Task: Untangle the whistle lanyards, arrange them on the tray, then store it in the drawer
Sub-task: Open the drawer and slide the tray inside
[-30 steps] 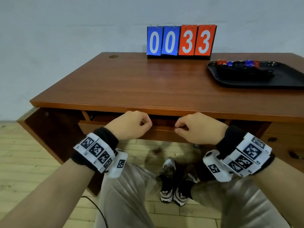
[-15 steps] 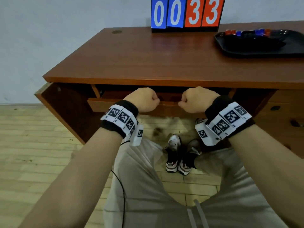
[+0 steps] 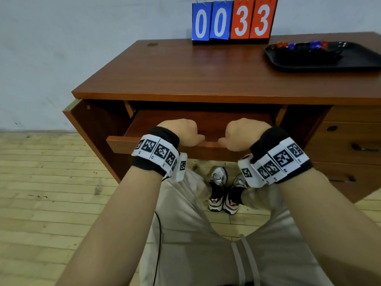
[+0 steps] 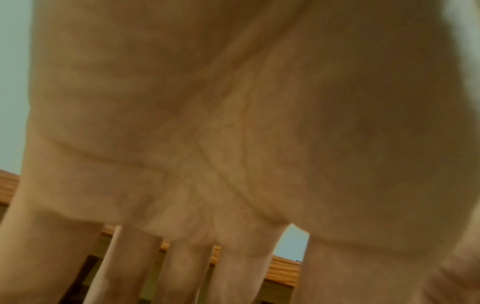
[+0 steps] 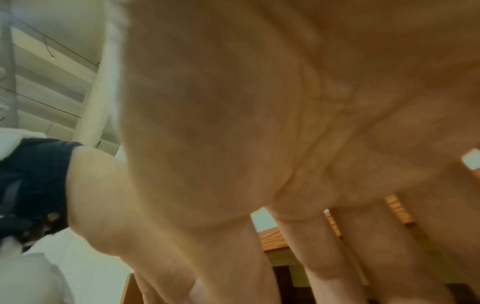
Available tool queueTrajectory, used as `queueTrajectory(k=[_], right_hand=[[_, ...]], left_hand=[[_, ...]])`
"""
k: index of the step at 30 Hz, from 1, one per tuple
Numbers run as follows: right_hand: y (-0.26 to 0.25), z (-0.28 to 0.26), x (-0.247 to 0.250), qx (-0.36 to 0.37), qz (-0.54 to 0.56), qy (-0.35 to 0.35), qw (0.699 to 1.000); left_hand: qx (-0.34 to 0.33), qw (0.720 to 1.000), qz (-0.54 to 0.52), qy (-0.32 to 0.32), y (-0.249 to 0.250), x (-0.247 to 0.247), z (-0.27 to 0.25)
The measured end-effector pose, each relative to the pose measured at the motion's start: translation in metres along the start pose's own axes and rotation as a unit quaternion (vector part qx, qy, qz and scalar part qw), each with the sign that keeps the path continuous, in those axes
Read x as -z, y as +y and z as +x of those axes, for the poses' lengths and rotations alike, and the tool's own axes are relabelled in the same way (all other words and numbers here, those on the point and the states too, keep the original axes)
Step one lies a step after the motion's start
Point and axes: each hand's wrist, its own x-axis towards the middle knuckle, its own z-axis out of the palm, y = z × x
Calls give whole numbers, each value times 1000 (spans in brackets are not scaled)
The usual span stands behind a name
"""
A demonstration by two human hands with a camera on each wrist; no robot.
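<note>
I have both hands on the shallow reddish-brown wooden drawer, which stands partly out from under the brown wooden desk top at the centre of the frame; my left hand has its fingers curled over the drawer's front edge, and my right hand grips the same edge just beside it, thumbs pointing at each other; the wrist views are mostly blurred palm, fingers reaching down across wood; the black rectangular plastic tray sits at the upper right of the frame on the desk, well apart from my hands, with the red and blue whistles on dark lanyards lying along its far side; the blue-and-red flip scoreboard stands at top centre.
</note>
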Motion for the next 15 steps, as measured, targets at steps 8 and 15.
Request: queueTrajectory(k=[8,15], right_hand=[[-10,-21,8,46,-50,-45,997],[-12,-21,2,70,-7,-115,991]], left_hand=[[-5,998,41,-38,9,5,-23],[-18,992,95,-77,16,2,-21]])
